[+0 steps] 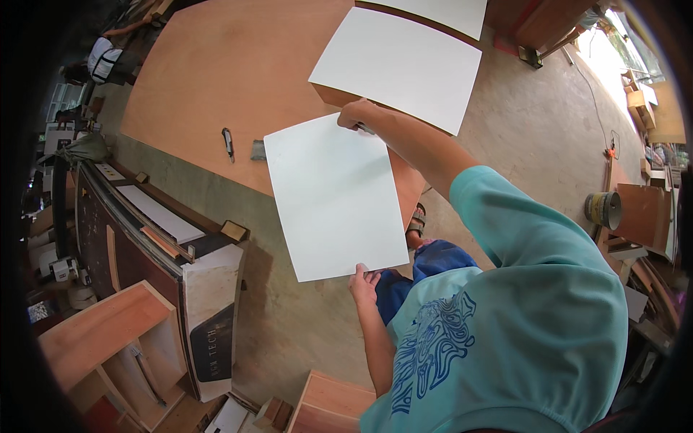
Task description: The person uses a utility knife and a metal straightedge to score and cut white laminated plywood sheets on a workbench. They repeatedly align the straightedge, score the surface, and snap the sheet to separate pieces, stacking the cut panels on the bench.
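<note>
A white rectangular board (336, 202) lies tilted between me and the large brown work table, its far part over the tabletop. My left hand (363, 283) grips its near edge, thumb on top and fingers partly hidden beneath. My right hand (355, 114) is closed at the far edge, fingers curled down. A small grey bit (367, 129) shows under the right hand; I cannot make out what it is. Left of the board, a utility knife (228, 144) and a small grey block (258, 150) rest on the brown tabletop (231, 72).
Another white-topped panel (397, 65) lies past my right hand, with a further white one (440, 13) behind it. A long dark cabinet piece (130, 231) and an open wooden drawer box (108, 339) stand at left. A tin can (603, 209) is at right. My sandalled foot (417, 224) is by the table.
</note>
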{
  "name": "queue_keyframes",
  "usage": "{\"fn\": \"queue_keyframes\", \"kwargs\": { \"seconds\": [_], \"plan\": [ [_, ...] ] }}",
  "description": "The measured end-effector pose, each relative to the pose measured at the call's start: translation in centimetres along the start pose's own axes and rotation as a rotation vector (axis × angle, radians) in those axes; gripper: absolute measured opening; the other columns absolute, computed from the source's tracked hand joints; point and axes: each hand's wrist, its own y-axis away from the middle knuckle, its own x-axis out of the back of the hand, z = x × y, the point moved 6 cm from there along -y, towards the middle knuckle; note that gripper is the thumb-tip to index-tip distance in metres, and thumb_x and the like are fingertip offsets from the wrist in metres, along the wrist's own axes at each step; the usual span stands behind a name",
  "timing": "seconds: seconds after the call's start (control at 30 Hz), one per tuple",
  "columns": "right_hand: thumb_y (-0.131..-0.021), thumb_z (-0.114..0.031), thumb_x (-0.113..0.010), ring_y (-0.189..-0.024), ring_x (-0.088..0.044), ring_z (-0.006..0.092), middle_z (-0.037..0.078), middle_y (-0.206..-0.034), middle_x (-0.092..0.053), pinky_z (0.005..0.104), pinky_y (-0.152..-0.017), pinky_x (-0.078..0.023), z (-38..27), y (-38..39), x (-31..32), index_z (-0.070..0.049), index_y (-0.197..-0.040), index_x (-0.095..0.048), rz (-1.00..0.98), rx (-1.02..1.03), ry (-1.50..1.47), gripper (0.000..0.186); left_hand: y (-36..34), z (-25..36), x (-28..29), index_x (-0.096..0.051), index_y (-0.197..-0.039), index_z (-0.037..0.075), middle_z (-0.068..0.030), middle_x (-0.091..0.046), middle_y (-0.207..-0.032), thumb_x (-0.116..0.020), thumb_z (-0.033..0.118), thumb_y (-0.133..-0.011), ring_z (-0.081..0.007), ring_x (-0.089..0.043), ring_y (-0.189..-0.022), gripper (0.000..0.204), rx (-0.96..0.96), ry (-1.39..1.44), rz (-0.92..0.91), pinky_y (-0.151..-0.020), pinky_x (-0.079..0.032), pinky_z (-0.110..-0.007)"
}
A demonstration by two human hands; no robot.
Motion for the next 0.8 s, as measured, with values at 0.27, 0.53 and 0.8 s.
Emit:
{"fn": "queue_keyframes", "kwargs": {
  "seconds": [0.27, 0.53, 0.8],
  "plan": [
    [-0.061, -0.005, -0.056, -0.097, -0.063, 0.0319, 0.018, -0.106, -0.067, 0.0437, -0.079, -0.048, 3.4, -4.6, -2.0, -0.008, -0.102, -0.07, 0.015, -0.07, -0.233, 0.043, 2.0, -0.4, -2.9, -0.036, -0.138, 0.005, -0.0174, -0.049, -0.13, -0.054, 0.018, -0.096, -0.0348, -0.054, -0.115, 0.047, -0.185, -0.026, 0.119, -0.09, -0.049, -0.051],
    [-0.058, -0.003, -0.059, -0.099, -0.065, 0.0327, 0.021, -0.113, -0.062, 0.041, -0.079, -0.055, 5.0, -1.7, -2.4, -0.001, -0.101, -0.069, 0.311, -0.011, -0.21, 0.045, -0.8, 2.7, 0.7, -0.036, -0.135, -0.003, -0.0216, -0.045, -0.132, -0.048, 0.015, -0.098, -0.0363, -0.05, -0.119, 0.043, -0.175, 0.067, 0.172, -0.1, -0.04, -0.057],
    [-0.074, -0.013, -0.056, -0.12, -0.054, 0.0343, 0.022, -0.131, -0.049, 0.043, -0.096, -0.048, 8.1, 3.0, -7.7, -0.001, -0.132, -0.047, 0.203, -0.127, -0.213, 0.06, -1.5, 5.9, 3.4, -0.049, -0.122, -0.009, -0.02, -0.055, -0.121, -0.058, 0.015, -0.093, -0.0344, -0.056, -0.112, 0.038, -0.197, 0.108, 0.373, -0.094, -0.046, -0.051]
  ]
}}
